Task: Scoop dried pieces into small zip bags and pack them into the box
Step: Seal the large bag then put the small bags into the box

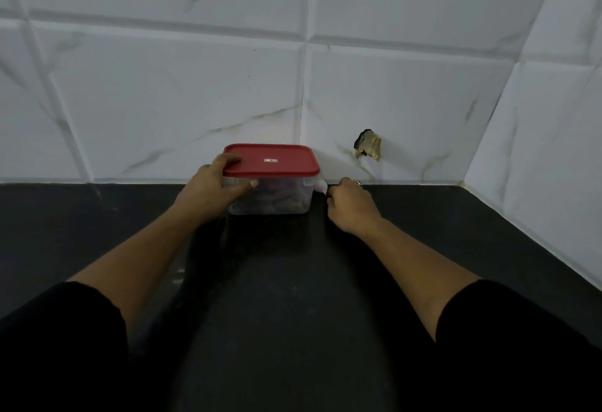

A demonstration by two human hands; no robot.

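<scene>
The left hand [218, 187] is gripping the left end of a clear box [277, 183] on the dark bench [293, 297] - fingers lying over its red lid [277, 160], thumb pressing the front wall. Brown dried pieces [283, 199] are showing inside. The right hand [350, 205] is pinching a small white object [321, 186] just beside the box's right end.

You wore black sleeves. The left sleeve [65, 330] and the right sleeve [521, 330] were both plain and dark, each ending in a curved hem near the elbow. Below them your forearms, left hand [218, 187] and right hand [351, 208] were bare. A small pale ring [358, 183] sat on one right-hand finger — detail too small to tell.
</scene>
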